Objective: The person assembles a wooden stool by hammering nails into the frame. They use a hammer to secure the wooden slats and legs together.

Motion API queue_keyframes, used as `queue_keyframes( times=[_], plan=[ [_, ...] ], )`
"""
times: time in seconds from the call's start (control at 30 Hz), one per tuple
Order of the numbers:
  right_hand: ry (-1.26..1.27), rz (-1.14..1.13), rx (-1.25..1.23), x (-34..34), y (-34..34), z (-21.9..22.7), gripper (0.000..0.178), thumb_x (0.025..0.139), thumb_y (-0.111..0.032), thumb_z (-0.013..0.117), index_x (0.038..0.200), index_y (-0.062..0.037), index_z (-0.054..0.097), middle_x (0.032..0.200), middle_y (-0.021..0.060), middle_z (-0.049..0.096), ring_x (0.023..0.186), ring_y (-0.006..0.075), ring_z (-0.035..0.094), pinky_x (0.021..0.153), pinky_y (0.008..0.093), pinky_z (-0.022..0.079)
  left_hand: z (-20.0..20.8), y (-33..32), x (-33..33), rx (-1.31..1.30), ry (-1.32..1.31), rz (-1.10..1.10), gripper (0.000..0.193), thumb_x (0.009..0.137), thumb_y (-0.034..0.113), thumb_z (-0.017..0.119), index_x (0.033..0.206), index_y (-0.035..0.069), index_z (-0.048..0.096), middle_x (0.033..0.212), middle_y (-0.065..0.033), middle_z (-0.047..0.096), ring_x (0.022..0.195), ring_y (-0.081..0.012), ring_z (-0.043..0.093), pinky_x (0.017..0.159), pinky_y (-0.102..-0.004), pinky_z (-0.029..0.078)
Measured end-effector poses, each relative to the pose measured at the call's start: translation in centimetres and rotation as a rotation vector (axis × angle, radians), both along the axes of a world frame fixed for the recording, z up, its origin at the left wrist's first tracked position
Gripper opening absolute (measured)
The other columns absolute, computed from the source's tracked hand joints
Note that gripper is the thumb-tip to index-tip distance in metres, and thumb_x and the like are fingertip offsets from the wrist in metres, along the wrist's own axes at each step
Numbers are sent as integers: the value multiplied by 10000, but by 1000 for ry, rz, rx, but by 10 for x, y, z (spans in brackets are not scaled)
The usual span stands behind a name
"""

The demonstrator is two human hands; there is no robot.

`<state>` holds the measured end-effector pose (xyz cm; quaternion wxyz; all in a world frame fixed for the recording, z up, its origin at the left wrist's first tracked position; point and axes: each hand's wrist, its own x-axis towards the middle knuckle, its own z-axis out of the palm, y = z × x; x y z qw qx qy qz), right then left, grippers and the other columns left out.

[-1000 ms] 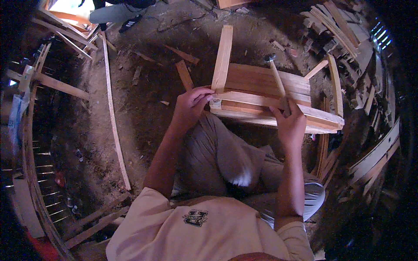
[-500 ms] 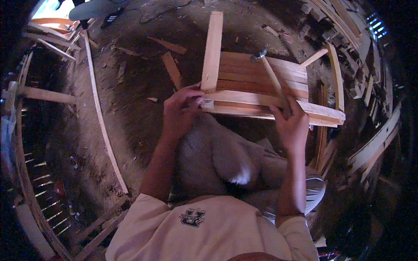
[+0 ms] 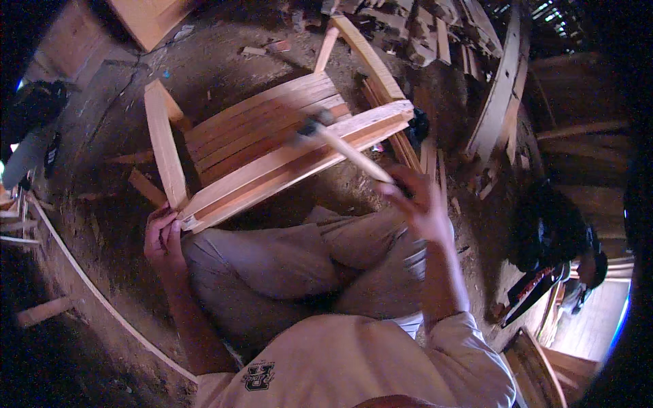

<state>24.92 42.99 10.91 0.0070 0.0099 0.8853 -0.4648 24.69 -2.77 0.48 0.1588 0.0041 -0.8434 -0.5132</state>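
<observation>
In the head view, gripping a hammer (image 3: 356,156) by its wooden handle in the right hand (image 3: 418,207), with fingers closed around it. Touching the near left corner of a slatted wooden frame (image 3: 292,160) with the left hand (image 3: 162,233), fingers curled in – cannot tell whether clasping the corner or merely pressing on it. To find the frame, look just beyond the bent knees (image 3: 245,265), low over the floor (image 3: 115,251), skewed with its right end farther off; cannot tell whether leaning on a knee.

Could strike the left fingers, if aiming near that corner while keeping them so close to the joint. Could glance off the narrow near rail, if landing the blurred hammer head at a slant, and dent the slats (image 3: 265,115) beyond. Might also tip or slide the frame, if steadying only one corner on uneven ground, or split the wood by hitting too near an end.

Underfoot, brown, rough and littered with offcuts. Toward the far edge of the floor, piled with scrap wood (image 3: 435,27); along the left, crossed by a long pale strip (image 3: 102,300). Near the far left corner, partly occupied by another person's shoe (image 3: 51,149). Dim overall – lit at the near right by a bright opening (image 3: 602,316).
</observation>
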Motion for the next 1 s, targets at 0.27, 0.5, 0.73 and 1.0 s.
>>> queue_keyframes(
  times=[0.27, 0.5, 0.73, 1.0],
  plan=[
    [-159, -605, -133, 143, 209, -82, 191, 1012, -214, 652, 1011, -32, 712, 714, -32, 601, 601, 88, 509, 568, 279, 408, -8, -8, -3, -13, 30, 1, 167, 1020, 36, 596, 1157, -38, 659, 1295, -154, 641, 1180, -244, 609, 1036, -363, 479],
    [-432, -600, -604, 154, 228, -223, 435, 1001, -345, 608, 1219, 19, 706, 1133, 167, 752, 1021, 249, 712, 929, 398, 542, -8, -16, -4, -136, 30, 19, 216, 1044, 120, 594, 1152, -52, 668, 1207, -160, 674, 1127, -256, 612, 1028, -389, 471],
    [116, -299, 317, -24, 243, -172, 232, 962, -238, 655, 1037, -32, 731, 914, 237, 723, 872, 432, 711, 773, 489, 556, -7, -36, 0, -299, 193, 5, 181, 1028, 79, 593, 1126, -50, 675, 1165, -192, 675, 1122, -295, 632, 993, -418, 501],
    [-89, -347, 537, -179, 295, -270, 262, 939, -243, 581, 908, -12, 700, 886, 204, 731, 876, 432, 720, 757, 532, 573, -5, -30, -8, -209, 101, -21, 208, 1011, 150, 627, 1074, -44, 667, 1150, -200, 670, 1063, -294, 637, 937, -435, 529]
  ],
)
